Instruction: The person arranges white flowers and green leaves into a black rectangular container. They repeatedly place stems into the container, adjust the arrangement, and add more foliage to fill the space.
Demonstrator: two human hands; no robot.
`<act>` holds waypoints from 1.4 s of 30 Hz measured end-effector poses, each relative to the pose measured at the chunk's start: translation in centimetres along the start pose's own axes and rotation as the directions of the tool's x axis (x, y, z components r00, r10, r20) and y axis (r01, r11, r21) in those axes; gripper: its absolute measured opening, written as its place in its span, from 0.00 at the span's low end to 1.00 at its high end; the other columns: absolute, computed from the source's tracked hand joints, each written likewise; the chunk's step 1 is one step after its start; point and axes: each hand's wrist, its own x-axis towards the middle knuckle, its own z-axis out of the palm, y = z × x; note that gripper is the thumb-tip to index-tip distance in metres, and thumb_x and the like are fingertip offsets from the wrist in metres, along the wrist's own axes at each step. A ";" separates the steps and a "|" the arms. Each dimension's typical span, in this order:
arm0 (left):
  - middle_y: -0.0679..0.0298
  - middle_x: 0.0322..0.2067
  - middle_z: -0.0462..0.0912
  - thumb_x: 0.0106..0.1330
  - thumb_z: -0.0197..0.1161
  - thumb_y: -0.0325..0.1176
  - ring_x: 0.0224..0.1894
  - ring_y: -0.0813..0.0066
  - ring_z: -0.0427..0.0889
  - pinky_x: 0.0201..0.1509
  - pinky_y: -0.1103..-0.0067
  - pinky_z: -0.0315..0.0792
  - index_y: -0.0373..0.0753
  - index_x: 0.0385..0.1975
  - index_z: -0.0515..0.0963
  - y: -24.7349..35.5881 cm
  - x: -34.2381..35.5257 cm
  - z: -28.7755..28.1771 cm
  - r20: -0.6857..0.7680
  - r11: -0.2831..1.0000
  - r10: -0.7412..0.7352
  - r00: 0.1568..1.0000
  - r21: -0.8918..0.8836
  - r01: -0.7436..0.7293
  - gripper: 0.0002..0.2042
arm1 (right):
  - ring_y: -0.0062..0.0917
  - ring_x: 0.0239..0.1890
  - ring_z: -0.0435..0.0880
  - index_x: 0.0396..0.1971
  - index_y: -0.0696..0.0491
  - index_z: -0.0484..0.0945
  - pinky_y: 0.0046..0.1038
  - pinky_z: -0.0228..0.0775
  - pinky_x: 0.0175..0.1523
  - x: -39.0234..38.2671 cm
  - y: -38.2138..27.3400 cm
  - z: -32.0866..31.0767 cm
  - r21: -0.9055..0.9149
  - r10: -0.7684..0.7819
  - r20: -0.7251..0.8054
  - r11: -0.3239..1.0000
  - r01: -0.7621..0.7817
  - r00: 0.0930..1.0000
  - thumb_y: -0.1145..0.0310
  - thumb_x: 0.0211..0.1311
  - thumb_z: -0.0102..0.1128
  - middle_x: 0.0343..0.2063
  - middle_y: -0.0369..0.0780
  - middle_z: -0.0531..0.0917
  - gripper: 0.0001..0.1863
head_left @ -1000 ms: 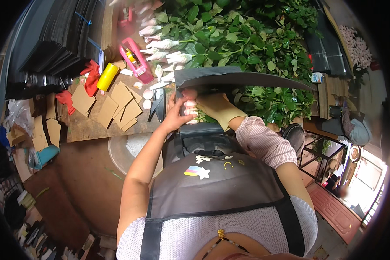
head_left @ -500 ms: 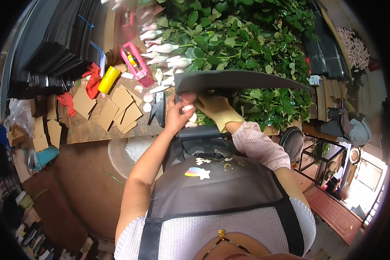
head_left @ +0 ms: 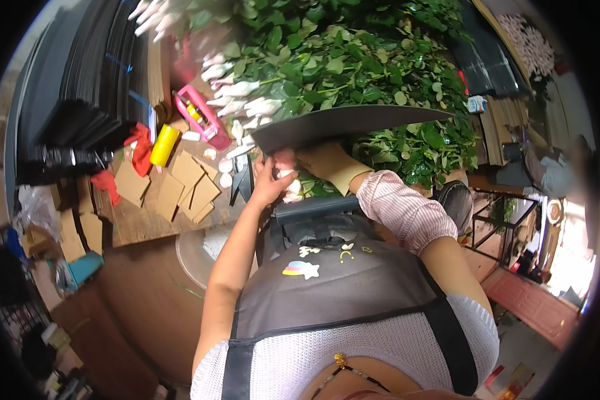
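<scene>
Probably fragile: pink flower heads in dark sheet

Pink flower heads (head_left: 285,159) lie between the hands, below the dark sheet's (head_left: 353,120) raised flap. Left hand (head_left: 265,189) grips them lightly; gloved right hand (head_left: 333,168) beside, grip hidden, can't tell. Likely light, soft, bruisable; better held behind the blooms. Sheet seems springy.

Ahead of the apron (head_left: 353,293), the bare left hand (head_left: 269,187) has bent fingers, its thumb (head_left: 287,180) pointing toward the gloved right hand (head_left: 333,167). The left forearm (head_left: 237,247) passes the apron's left side; the striped-sleeved right forearm (head_left: 407,207) slants inward from its right.
</scene>
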 end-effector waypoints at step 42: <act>0.54 0.49 0.80 0.54 0.77 0.40 0.55 0.52 0.75 0.62 0.64 0.69 0.37 0.39 0.87 2.3 0.8 -0.4 -0.177 0.978 0.206 0.962 0.031 -0.204 0.17 | 0.26 0.50 0.83 0.60 0.58 0.72 0.30 0.77 0.59 -7.4 2.7 -14.4 0.756 0.642 -0.627 0.639 0.143 0.441 0.68 0.79 0.48 0.47 0.44 0.83 0.16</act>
